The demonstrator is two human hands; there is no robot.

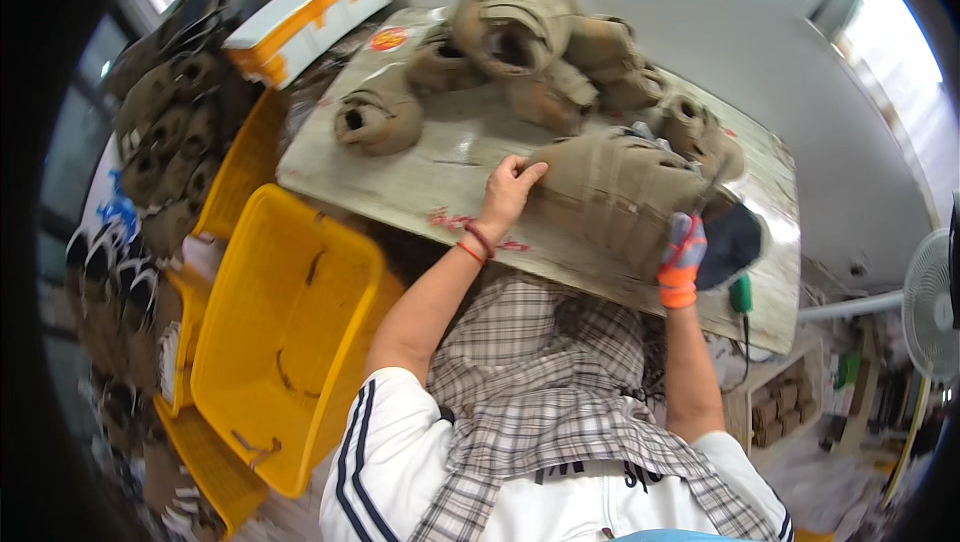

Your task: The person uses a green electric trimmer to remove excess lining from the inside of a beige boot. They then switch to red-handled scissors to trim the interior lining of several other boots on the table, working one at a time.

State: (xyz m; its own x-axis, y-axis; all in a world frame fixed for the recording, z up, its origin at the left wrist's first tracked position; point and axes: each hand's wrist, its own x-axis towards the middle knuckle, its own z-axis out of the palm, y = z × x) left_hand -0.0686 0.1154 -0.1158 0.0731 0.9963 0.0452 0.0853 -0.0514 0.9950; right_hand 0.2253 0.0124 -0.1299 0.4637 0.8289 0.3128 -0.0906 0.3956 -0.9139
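Note:
A long, ribbed khaki bundle that looks like nested fabric shoe uppers lies across the table in front of me. My left hand, bare with red bands at the wrist, pinches its left end between thumb and fingers. At the right end, my right hand wears a grey and orange glove, its fingers closed. A thin dark shape rises from them, too blurred to name. Dark blue lining shows beside the glove. More khaki shoe uppers sit along the far side, some piled up.
The pale worktable fills the middle. A yellow crate stands at its left, near racks of shoe uppers. A white box with orange tape is at the far left. A green corded tool and a fan are on the right.

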